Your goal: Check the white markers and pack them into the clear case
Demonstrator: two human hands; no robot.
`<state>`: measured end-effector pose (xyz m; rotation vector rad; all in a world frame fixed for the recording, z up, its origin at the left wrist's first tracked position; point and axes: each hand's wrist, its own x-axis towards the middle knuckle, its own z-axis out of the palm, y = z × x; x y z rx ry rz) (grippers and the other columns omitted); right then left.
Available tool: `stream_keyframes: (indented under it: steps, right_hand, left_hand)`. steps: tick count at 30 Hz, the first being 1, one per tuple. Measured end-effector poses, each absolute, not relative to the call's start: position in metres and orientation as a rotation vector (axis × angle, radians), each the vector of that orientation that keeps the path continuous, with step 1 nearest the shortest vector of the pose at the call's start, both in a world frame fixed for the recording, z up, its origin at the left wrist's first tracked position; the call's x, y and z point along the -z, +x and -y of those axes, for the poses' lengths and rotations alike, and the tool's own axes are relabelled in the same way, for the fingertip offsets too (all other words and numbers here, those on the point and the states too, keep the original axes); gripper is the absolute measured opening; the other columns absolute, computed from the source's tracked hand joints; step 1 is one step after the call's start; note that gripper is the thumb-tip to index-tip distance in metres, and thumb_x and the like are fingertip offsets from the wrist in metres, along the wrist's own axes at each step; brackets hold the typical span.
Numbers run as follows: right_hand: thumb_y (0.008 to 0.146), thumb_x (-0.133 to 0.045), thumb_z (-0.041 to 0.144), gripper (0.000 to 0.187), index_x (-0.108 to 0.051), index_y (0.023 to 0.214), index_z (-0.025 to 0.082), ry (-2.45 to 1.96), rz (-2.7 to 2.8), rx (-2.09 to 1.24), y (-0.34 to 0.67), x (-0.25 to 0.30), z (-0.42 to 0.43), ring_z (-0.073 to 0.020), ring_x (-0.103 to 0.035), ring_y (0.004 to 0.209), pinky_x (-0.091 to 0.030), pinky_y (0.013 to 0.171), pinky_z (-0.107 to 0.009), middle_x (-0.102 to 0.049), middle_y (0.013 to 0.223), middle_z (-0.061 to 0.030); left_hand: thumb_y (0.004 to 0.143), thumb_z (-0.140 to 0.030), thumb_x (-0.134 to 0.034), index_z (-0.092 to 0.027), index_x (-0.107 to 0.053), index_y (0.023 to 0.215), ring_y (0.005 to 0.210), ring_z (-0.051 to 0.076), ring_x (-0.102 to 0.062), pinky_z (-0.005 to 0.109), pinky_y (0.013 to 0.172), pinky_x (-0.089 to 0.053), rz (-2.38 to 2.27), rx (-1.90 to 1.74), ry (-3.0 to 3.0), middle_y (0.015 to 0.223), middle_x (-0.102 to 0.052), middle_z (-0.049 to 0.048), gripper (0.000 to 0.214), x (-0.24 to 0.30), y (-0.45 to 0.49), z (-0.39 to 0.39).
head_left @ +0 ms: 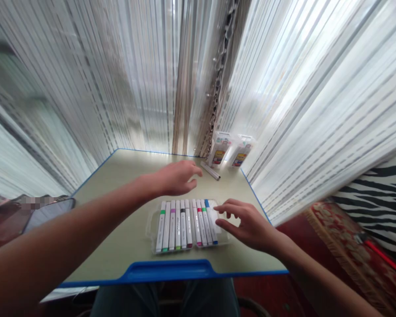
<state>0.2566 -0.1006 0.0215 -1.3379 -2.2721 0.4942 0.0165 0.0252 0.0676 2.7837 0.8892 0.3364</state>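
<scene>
Several white markers (178, 226) with coloured bands and ends lie side by side in a clear plastic case (149, 229), which rests flat on the table. Over the table beyond the case is my left hand (182, 177), its thumb and fingers apart and nothing between them. A loose marker (210, 171) lies just past those fingertips, not touched. My right hand (246, 222) hovers at the right end of the case, fingers bent and spread, close to the blue-banded marker (211, 222). I see nothing in its grasp.
Two clear marker boxes (218, 155) with printed labels stand at the table's back right corner. The pale table (110, 246) has a blue rim and a blue front tray (170, 270). Sheer curtains (141, 97) hang behind. A zebra-striped cloth (379, 198) is on the right.
</scene>
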Motion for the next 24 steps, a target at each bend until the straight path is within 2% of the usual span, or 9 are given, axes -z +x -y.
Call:
stream_keyframes:
  steps: [7,12,16,20,24]
  right_hand:
    - [0.093,-0.065,0.035,0.026,-0.076,0.105,0.015,-1.291,2.264,-0.357,0.258,-0.045,0.063,-0.0139,-0.065,0.07,-0.052,0.066,-0.026,-0.073,0.086,-0.0068]
    - [0.093,-0.065,0.032,0.02,-0.079,0.097,0.018,-1.58,2.283,-0.184,0.259,-0.056,0.019,-0.0143,-0.068,0.073,-0.049,0.071,-0.025,-0.077,0.085,-0.0041]
    - [0.093,-0.061,0.025,0.022,-0.081,0.089,0.017,-1.775,2.216,-0.11,0.259,-0.048,-0.02,-0.0179,-0.071,0.08,-0.048,0.074,-0.025,-0.079,0.087,-0.0058]
    - [0.089,-0.064,0.026,0.02,-0.081,0.09,0.016,-1.973,2.163,-0.042,0.255,-0.031,-0.04,-0.0212,-0.073,0.087,-0.048,0.074,-0.025,-0.079,0.092,-0.0088]
    - [0.09,-0.061,0.027,0.023,-0.081,0.094,0.016,-2.158,2.129,0.044,0.248,-0.015,-0.04,-0.0261,-0.073,0.094,-0.049,0.075,-0.029,-0.078,0.098,-0.0147]
  left_hand:
    - [0.092,-0.03,-0.051,-0.018,-0.07,0.119,0.105,0.023,-0.067,0.036,0.095,-0.051,-0.99,-0.344,2.81,0.119,-0.071,0.0114,0.036,-0.099,-0.003,-0.031]
    - [0.092,-0.036,-0.049,-0.016,-0.069,0.123,0.108,0.024,-0.067,0.034,0.095,-0.05,-1.06,-0.269,2.829,0.121,-0.072,0.0122,0.041,-0.116,-0.012,-0.037]
    - [0.09,-0.043,-0.05,-0.019,-0.07,0.122,0.099,0.023,-0.07,0.031,0.084,-0.052,-1.174,-0.177,2.796,0.112,-0.076,0.0097,0.044,-0.123,-0.02,-0.05]
    - [0.087,-0.041,-0.052,-0.019,-0.074,0.113,0.091,0.022,-0.071,0.029,0.08,-0.052,-1.325,-0.413,2.707,0.101,-0.078,0.0081,0.04,-0.116,-0.024,-0.063]
    - [0.088,-0.037,-0.051,-0.017,-0.076,0.089,0.077,0.02,-0.068,0.03,0.072,-0.048,-1.487,-0.829,2.518,0.084,-0.077,0.0077,0.032,-0.079,-0.019,-0.067]
